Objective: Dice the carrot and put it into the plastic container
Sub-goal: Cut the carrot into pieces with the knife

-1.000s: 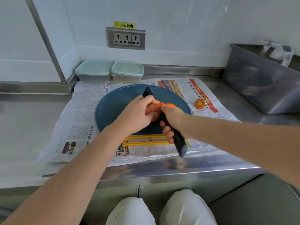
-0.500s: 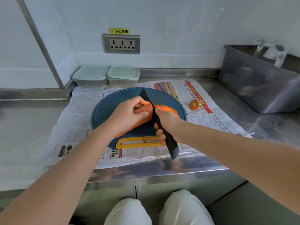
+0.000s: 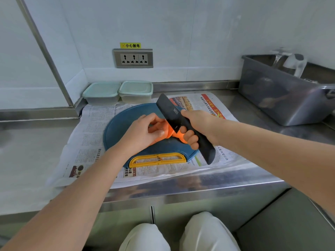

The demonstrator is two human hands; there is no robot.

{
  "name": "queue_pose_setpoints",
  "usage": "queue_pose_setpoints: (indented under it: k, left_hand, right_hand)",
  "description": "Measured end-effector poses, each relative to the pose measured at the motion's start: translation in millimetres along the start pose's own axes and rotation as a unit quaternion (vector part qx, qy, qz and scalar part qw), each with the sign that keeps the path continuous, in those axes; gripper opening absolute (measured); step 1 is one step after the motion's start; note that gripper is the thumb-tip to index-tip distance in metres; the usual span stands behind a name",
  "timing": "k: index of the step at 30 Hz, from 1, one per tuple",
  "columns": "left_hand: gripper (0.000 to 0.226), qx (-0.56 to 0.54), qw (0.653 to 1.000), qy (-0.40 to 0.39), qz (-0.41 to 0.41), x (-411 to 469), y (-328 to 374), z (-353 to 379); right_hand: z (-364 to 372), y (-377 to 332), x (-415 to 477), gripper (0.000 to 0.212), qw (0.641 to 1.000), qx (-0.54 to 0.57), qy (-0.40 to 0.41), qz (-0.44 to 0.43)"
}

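Note:
An orange carrot (image 3: pixel 167 132) lies on the round blue cutting board (image 3: pixel 117 127) with a yellow handle. My left hand (image 3: pixel 143 133) grips the carrot from the left and covers most of it. In my right hand (image 3: pixel 197 127) is a black knife (image 3: pixel 171 115), gripped by its handle, with the blade lifted above the carrot and tilted toward the back left. Two lidded plastic containers (image 3: pixel 136 91) stand against the back wall, beyond the board.
Newspaper (image 3: pixel 87 142) covers the steel counter under the board. A grey bin (image 3: pixel 282 91) stands at the right by the wall. A socket panel (image 3: pixel 133 58) is on the wall above the containers. The counter's front edge runs just below the board.
The knife blade has risen off the carrot and now tilts up over the board. My left hand has stayed on the carrot. The carrot end piece on the newspaper is now hidden.

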State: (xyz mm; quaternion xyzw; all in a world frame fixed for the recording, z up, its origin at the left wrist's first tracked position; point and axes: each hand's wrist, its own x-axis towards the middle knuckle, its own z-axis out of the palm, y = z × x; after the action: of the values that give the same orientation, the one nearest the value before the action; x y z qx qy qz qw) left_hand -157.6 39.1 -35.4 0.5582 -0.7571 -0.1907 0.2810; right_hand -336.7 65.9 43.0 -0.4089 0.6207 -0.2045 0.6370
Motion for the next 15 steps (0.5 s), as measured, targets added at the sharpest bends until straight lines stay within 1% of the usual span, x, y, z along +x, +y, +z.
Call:
queue_pose_setpoints:
  k: [10, 15]
  left_hand:
    - [0.031, 0.012, 1.000, -0.004, 0.001, -0.6, 2.7, -0.1]
    - [0.030, 0.016, 1.000, 0.003, 0.001, -1.5, 4.1, 0.7]
  right_hand:
    - [-1.7, 2.4, -3.6, 0.056, 1.000, 0.001, -0.014, 0.006]
    - [-1.7, 1.7, -2.4, 0.056, 0.999, -0.033, -0.005, 0.013]
